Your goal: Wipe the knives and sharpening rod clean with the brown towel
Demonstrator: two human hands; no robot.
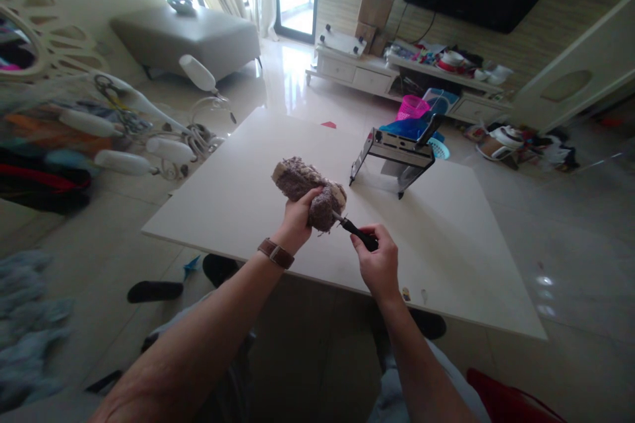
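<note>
A fuzzy grey-brown piece (300, 180) with beige patches at its ends is held above the white table (233, 192). My left hand (297, 215) grips it, thumb on top, and a brown watch strap circles that wrist. My right hand (378, 261) is closed around the handle of a black-handled tool (351, 227). The tool's short metal shaft points up and left and meets the right end of the fuzzy piece; its tip is hidden there. A metal device on legs (397, 149) with a black lever stands on the table beyond my right hand.
Two small items (406, 294) lie by the table's near edge. A white lamp fitting (171, 150) with several long shades is at the left. Behind the metal device are a blue bag (404, 127) and a pink basket (413, 106). Grey fluffy material (32, 324) lies at lower left.
</note>
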